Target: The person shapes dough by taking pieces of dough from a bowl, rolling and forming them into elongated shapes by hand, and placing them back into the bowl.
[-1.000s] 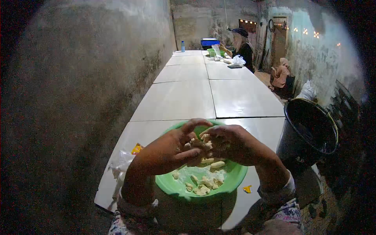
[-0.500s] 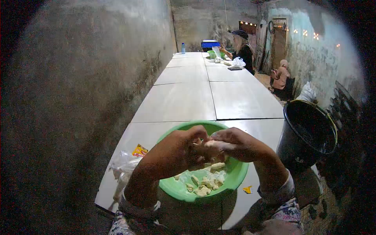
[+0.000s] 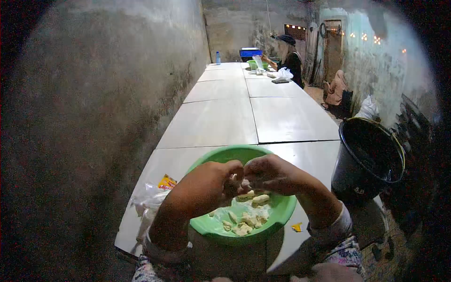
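Observation:
A green basin (image 3: 225,230) sits on the near end of the white-topped table, with several pale dough pieces (image 3: 251,219) and whitish powder inside. Over its middle, my left hand (image 3: 213,182) and my right hand (image 3: 272,175) meet at the fingertips, both closed. A bit of pale dough (image 3: 244,183) shows between the pinched fingers; the rest of it is hidden by them. Just below the hands lies a smooth, finger-long dough piece (image 3: 260,199) in the basin.
Clear plastic bags (image 3: 149,199) and a yellow packet (image 3: 167,182) lie left of the basin. A yellow scrap (image 3: 296,227) is at its right. A black bucket (image 3: 359,164) stands by the table's right edge. Two people (image 3: 291,61) are farther back, near another green basin (image 3: 257,65).
My hands have drawn their fingertips closer together over the basin, and the right fingers are now curled downward. The dough between them is less visible.

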The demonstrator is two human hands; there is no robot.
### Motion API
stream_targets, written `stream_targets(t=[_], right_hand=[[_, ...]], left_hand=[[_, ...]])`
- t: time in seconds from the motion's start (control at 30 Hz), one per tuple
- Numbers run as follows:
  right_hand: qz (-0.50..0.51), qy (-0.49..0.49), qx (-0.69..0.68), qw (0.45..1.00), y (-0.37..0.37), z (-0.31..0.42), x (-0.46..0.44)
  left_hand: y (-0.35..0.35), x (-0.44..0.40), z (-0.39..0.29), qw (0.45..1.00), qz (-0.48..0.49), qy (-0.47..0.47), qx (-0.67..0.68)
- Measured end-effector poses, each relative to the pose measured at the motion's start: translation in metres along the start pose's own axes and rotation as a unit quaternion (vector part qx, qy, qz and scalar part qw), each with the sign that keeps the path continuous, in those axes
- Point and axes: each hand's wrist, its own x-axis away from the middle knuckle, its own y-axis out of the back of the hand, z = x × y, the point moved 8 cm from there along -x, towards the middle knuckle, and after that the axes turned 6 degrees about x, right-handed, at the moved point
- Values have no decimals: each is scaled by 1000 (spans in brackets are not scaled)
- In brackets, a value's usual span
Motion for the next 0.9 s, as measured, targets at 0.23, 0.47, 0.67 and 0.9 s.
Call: stream_targets(t=[0.23, 0.47, 0.67, 0.9], right_hand=[[56, -50, 71, 995, 8, -23, -5], [82, -81, 109, 987, 10, -12, 1], [99, -42, 182, 977, 33, -14, 13], [22, -21, 242, 970, 70, -4, 30]], left_hand=[[-1, -5, 14, 999, 34, -13, -32], [-1, 2, 24, 991, 68, 97, 67], [23, 8, 44, 992, -11, 112, -59], [32, 20, 53, 982, -8, 187, 1]])
